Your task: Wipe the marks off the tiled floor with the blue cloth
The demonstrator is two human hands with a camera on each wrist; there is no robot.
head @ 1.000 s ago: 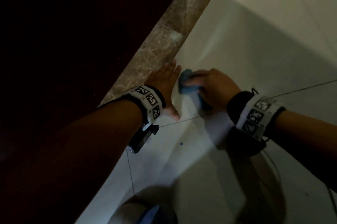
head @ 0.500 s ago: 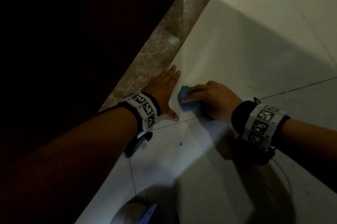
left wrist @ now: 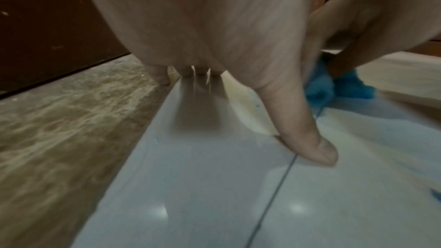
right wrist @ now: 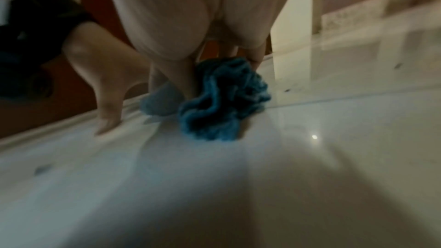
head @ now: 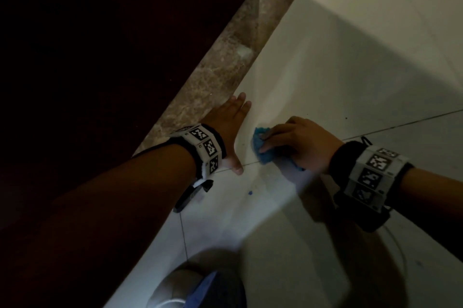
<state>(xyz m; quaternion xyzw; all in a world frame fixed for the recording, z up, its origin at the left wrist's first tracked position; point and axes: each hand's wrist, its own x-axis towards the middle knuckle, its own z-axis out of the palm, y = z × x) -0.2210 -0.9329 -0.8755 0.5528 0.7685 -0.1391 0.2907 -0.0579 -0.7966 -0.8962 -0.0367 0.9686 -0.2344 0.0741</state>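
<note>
right hand [head: 299, 143] presses the bunched blue cloth [head: 260, 148] on the tiled floor [head: 350, 69]
its fingers curl round it; left hand [head: 229, 127] lies flat, fingers straight.

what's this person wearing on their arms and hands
Both forearms are bare, with no sleeves or gloves. The left hand and right hand each have a white wristband over black padding at the wrist, printed with square black-and-white coded markers. A black camera unit hangs under each band. A thin cable loops below the right one.
</note>
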